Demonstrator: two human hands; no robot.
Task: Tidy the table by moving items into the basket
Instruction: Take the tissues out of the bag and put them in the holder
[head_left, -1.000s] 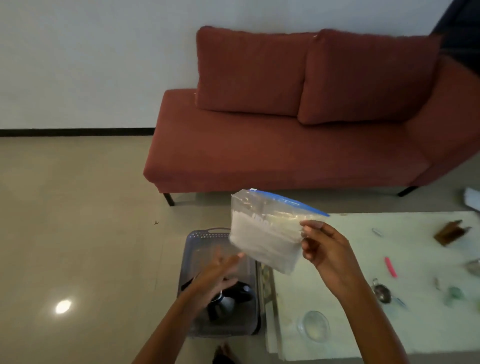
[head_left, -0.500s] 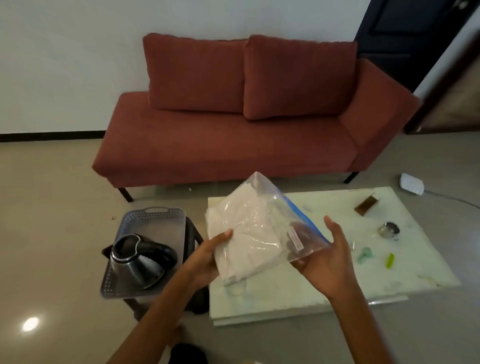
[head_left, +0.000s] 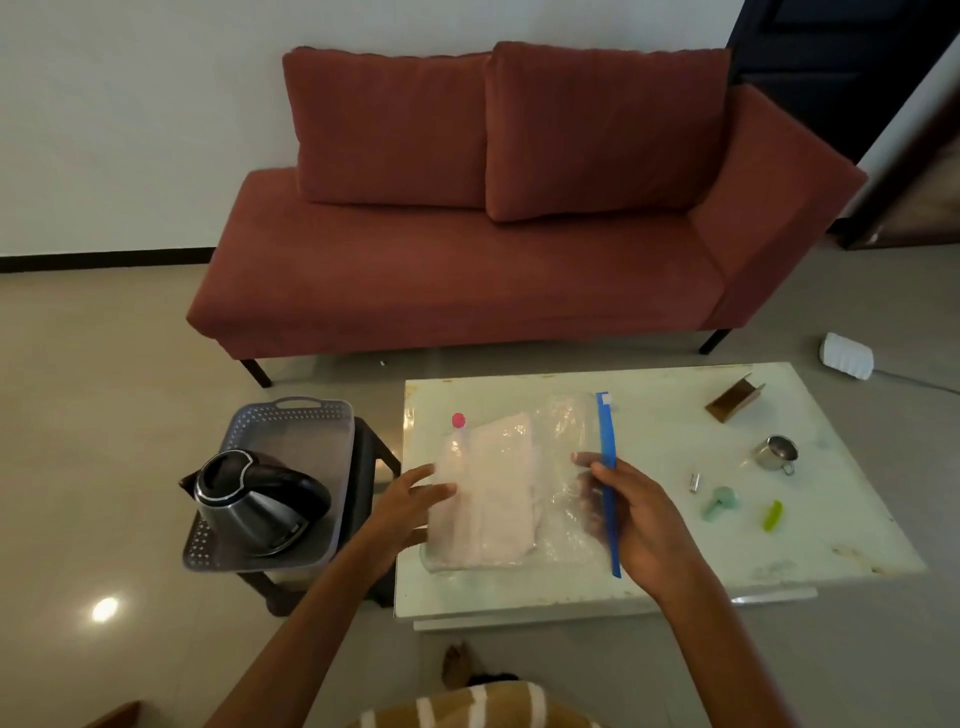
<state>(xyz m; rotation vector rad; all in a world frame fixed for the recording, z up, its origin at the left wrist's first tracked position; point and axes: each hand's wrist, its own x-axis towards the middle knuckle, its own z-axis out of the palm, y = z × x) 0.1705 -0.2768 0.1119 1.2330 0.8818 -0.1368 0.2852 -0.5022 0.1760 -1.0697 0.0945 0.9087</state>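
Nearest us, the left hand lays straight fingers against the left edge of the clear bag, which holds folded white material. The right hand pinches the bag at its blue zip strip, thumb on top and fingers beneath. The bag lies over the near-left part of the white tabletop; we cannot tell whether it rests there. At 9 o'clock from the bag, the basket sits on a stool with a kettle inside. At 3 o'clock stands a steel cup; at 12 o'clock, a red sofa.
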